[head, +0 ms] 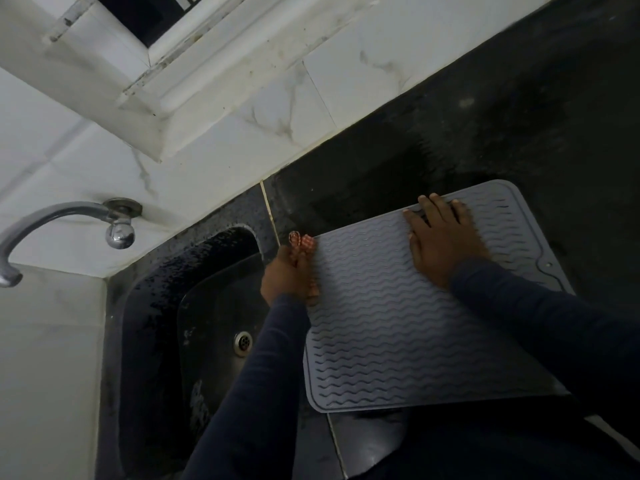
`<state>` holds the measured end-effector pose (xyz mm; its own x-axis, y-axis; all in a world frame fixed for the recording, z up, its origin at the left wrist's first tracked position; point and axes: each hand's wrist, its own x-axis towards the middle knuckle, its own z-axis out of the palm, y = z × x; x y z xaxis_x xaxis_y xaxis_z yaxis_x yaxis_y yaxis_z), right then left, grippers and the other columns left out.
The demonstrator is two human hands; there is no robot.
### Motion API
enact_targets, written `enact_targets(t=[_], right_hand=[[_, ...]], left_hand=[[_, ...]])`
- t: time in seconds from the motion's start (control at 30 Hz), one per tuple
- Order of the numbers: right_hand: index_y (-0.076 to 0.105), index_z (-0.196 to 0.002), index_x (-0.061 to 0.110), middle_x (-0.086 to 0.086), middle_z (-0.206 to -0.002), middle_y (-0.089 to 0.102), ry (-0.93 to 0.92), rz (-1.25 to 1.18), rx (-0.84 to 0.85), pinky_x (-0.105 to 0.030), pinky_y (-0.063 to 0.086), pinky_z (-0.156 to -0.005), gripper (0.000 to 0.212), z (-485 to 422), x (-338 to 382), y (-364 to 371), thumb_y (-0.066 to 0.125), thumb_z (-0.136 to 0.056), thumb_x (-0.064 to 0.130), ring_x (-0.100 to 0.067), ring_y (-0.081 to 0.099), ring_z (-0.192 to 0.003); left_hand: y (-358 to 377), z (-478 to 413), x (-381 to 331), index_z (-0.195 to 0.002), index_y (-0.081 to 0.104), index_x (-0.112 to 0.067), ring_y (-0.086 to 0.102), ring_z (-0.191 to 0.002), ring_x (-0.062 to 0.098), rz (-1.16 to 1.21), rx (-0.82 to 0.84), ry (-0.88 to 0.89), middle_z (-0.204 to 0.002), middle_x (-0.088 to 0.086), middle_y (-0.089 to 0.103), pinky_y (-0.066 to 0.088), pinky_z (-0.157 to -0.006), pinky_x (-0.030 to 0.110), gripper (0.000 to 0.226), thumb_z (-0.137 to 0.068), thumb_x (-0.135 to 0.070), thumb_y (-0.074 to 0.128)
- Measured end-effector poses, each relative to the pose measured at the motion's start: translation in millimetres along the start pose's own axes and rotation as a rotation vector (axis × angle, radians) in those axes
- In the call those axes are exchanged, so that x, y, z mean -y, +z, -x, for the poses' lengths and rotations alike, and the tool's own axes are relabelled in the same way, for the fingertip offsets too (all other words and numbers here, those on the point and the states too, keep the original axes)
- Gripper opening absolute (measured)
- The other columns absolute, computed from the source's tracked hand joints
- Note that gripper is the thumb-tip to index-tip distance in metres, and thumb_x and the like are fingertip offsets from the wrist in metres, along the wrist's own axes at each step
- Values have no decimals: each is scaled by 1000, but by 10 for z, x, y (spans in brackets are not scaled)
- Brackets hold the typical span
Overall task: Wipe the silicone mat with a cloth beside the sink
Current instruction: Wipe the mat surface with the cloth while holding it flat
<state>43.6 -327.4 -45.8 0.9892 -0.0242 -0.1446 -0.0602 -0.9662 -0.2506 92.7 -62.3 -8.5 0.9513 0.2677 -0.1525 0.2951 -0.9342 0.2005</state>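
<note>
A grey silicone mat [408, 317] with wavy ridges lies flat on the dark countertop to the right of the sink. My left hand [289, 277] is at the mat's left edge, shut on a bunched red-and-white checked cloth [303, 242] that sticks out above the fingers. My right hand [441, 239] rests palm down, fingers spread, on the mat's far part near its top edge. Both arms wear dark blue sleeves.
A dark sink [214, 327] with a metal drain [243, 342] sits left of the mat. A chrome tap [52, 220] comes out of the white tiled wall above it. Wet black countertop [519, 116] stretches behind and right of the mat.
</note>
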Motion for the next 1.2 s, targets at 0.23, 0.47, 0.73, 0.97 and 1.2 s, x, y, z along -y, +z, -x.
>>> enact_targets(t=[0.23,0.47,0.73,0.97,1.2], right_hand=[[31,-149,21,-10,-161,18,4,5,9,-49,5,-120,54,1,12,-26,27,-99,40,-27,10,-149],[30,-149,18,-11,-161,17,6,5,34,-49,4,-120,66,0,14,-51,38,-92,50,-27,9,-149],[39,-145,19,-12,-158,27,2,1,-31,-50,9,-119,60,-6,0,-4,19,-94,43,-29,17,-147],[33,-150,18,-12,-158,26,-6,-7,-40,-49,10,-120,57,-3,-35,26,23,-98,39,-28,18,-147],[30,-151,18,-12,-159,24,-6,-8,-20,-50,8,-119,56,-3,-31,18,27,-99,40,-28,16,-147]], left_hand=[[253,573,-1134,-128,48,-28,63,-90,18,247,186,393,-101,-1,66,50,-80,35,39,-96,-51,43],[379,589,-1411,-127,47,-10,54,-108,30,153,220,230,-130,12,41,47,-85,43,52,-95,-51,45],[278,430,-1465,-116,51,-14,58,-98,27,36,189,317,-120,8,47,43,-72,37,28,-97,-34,47],[-3,-88,-711,-112,59,-16,58,-107,29,54,111,57,-114,7,59,43,-85,39,40,-97,-47,39],[-65,-218,-510,-104,65,-21,63,-98,32,23,41,-83,-107,7,66,50,-87,45,41,-90,-53,44]])
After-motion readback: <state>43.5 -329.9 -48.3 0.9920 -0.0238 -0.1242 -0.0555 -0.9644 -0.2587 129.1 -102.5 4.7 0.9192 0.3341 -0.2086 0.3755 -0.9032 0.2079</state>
